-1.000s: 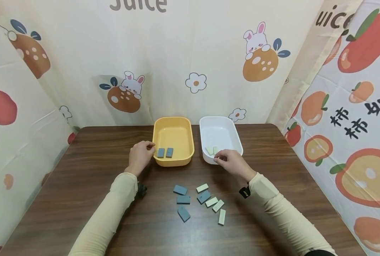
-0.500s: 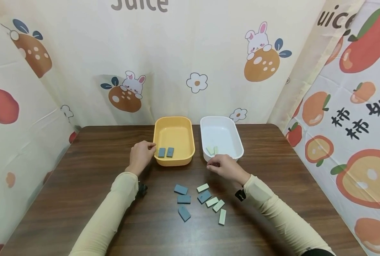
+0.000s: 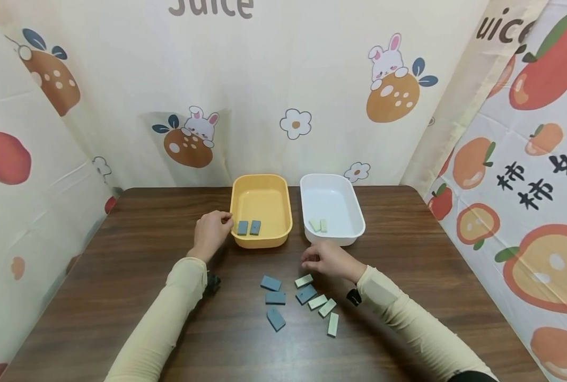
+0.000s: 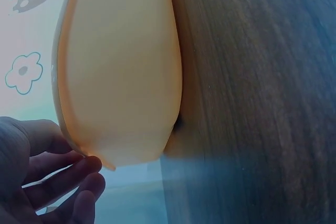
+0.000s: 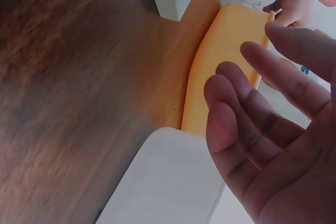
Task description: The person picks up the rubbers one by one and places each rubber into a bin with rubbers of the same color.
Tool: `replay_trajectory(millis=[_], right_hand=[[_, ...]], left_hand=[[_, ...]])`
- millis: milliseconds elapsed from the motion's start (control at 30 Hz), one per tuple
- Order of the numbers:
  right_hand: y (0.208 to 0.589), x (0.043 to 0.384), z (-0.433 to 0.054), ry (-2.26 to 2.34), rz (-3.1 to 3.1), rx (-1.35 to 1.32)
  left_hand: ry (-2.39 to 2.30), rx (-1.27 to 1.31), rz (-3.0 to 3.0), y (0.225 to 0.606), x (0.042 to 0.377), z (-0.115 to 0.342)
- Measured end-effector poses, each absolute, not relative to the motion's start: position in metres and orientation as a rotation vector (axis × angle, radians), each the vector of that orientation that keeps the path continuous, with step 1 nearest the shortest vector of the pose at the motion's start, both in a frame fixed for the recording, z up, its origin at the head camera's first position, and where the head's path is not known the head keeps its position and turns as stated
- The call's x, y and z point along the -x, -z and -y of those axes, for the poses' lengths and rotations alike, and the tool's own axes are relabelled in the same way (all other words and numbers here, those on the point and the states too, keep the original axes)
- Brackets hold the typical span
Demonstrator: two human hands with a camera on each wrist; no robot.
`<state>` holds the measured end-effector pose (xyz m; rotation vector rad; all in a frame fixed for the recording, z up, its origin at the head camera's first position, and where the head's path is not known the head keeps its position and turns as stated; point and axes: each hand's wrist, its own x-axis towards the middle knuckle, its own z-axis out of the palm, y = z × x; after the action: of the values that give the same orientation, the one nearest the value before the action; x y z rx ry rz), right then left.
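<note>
My left hand (image 3: 210,232) is at the left rim of a yellow bin (image 3: 283,204); in the left wrist view its thumb and fingers pinch the rim (image 4: 62,124). Two blue-grey blocks (image 3: 255,227) lie inside that bin. My right hand (image 3: 332,260) hangs just in front of a white bin (image 3: 333,199), above the table. Its fingers are relaxed and hold nothing, as the right wrist view shows. Two pale green blocks (image 3: 323,226) lie in the white bin. Nearest the right hand on the table is a pale green block (image 3: 304,281), beside a blue-grey block (image 3: 306,294).
More blue-grey blocks, one with a pointed end (image 3: 276,319), lie left of centre on the dark wood table (image 3: 145,297). Several pale green blocks (image 3: 333,324) lie to their right. Printed curtains (image 3: 264,79) stand behind the bins and along both sides.
My right hand has moved from the white bin's front edge down and slightly left, toward the blocks on the table. The left hand has stayed at the yellow bin's rim.
</note>
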<state>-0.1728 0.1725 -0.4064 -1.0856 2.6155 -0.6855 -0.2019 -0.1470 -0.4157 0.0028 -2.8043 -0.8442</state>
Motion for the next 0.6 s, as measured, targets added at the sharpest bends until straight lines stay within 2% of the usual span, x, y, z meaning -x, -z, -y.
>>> replay_trajectory(millis=[600], right_hand=[[0.418, 0.163, -0.163, 0.549, -2.550, 1.045]], left_hand=[[0.834, 0.058, 2.792, 0.416, 0.203, 0.148]])
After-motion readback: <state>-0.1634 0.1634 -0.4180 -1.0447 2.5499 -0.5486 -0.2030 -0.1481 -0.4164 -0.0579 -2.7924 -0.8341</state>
